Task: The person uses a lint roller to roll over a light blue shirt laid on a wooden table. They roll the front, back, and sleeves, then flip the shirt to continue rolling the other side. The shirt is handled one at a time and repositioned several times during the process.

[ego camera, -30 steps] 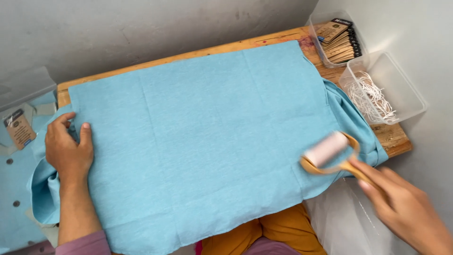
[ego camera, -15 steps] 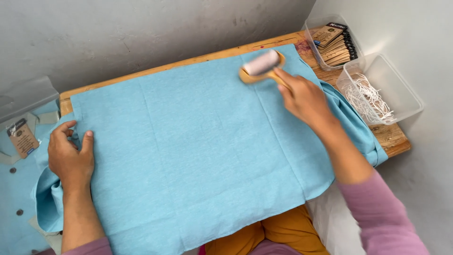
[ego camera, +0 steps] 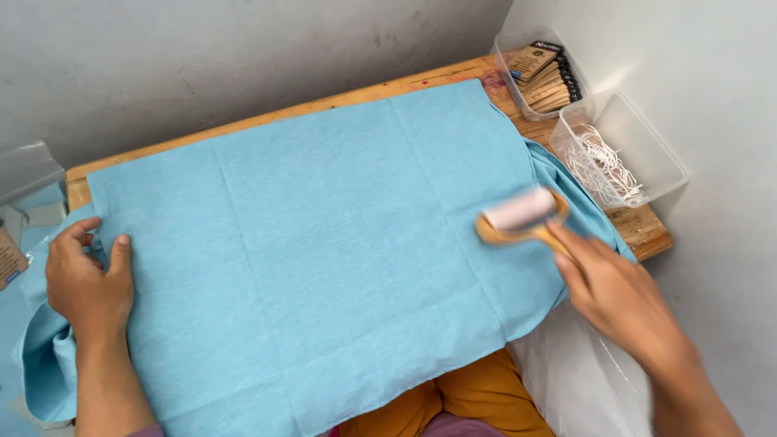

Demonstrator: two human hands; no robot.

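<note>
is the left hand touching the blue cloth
Touching. The head view shows the left hand lying palm down on the light blue cloth near its left edge, fingers spread flat on the fabric with no gap.

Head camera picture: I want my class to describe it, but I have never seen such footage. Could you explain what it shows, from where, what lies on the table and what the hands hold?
There is one view, from a camera worn on a person's head, looking down at their own two bare hands. No machine is involved.

A light blue cloth garment lies spread flat over a small wooden table set against a grey wall. The left hand presses flat on the garment's left edge. The right hand grips the handle of a wooden-framed lint roller with a pale pink roll, which rests on the garment's right part.

At the table's far right corner stand two clear plastic tubs: one holds brown card tags, the other holds white strings. Orange fabric shows below the table's near edge.
</note>
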